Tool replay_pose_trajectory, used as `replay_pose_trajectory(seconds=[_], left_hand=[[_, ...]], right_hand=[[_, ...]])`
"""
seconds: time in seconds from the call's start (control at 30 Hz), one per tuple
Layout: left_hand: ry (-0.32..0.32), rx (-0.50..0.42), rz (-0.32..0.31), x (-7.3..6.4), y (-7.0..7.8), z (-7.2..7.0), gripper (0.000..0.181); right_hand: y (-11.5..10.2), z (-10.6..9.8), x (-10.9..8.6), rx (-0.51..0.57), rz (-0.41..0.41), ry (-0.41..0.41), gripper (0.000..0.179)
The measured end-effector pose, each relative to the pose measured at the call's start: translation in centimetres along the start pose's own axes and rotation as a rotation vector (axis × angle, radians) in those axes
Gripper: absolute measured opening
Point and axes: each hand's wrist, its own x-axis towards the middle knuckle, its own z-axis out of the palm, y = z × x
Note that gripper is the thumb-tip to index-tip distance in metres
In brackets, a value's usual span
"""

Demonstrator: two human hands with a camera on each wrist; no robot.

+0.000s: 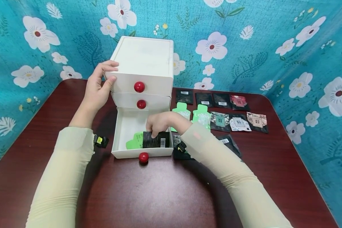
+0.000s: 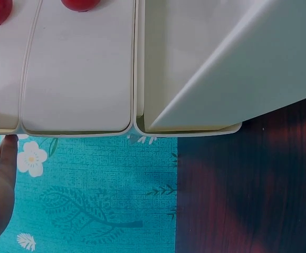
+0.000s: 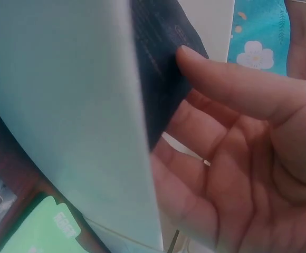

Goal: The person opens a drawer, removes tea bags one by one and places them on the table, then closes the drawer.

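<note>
A white three-drawer cabinet [image 1: 142,57] with round red knobs stands on the table. Its bottom drawer [image 1: 125,122] is pulled out. At the cabinet's upper left edge rests my left hand [image 1: 98,83], fingers extended on the top edge and thumb at the front corner. Inside the open drawer, my right hand [image 1: 163,123] pinches a black sachet [image 1: 156,143] between thumb and fingers. The right wrist view shows the thumb [image 3: 216,74] on the sachet's face, behind the drawer wall. A green bottle-shaped packet [image 1: 135,142] lies beside it in the drawer, partly covered.
Right of the cabinet, several black and patterned sachets [image 1: 220,121] lie in rows with two green packets [image 1: 201,115]. More black sachets [image 1: 231,144] lie nearer, partly behind the right sleeve. A blue floral cloth [image 1: 211,63] hangs behind the dark red table [image 1: 159,196].
</note>
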Motion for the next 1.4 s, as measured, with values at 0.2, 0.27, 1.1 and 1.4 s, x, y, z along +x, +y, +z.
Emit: replay_pose_trajectory(seconds=[0.2,0.27,1.1,1.4], left_hand=[[0.001,0.008,0.002,-0.2,-0.2,0.0,0.023],[0.002,0.007,0.004,-0.2,-0.2,0.0,0.023],[0.020,0.001,0.019,0.0,-0.2,0.0,0.023],[0.013,0.002,0.019,0.1,-0.3,0.1,0.024]], right_hand=[[-0.1,0.5,0.3,-0.070,-0.016,0.000,0.024],[-0.1,0.6,0.4,-0.073,-0.018,-0.005,0.010],[2.2,-0.1,-8.0,0.457,-0.065,0.553,0.015],[6.1,1.6,-14.0,0.579,0.016,0.773,0.021]])
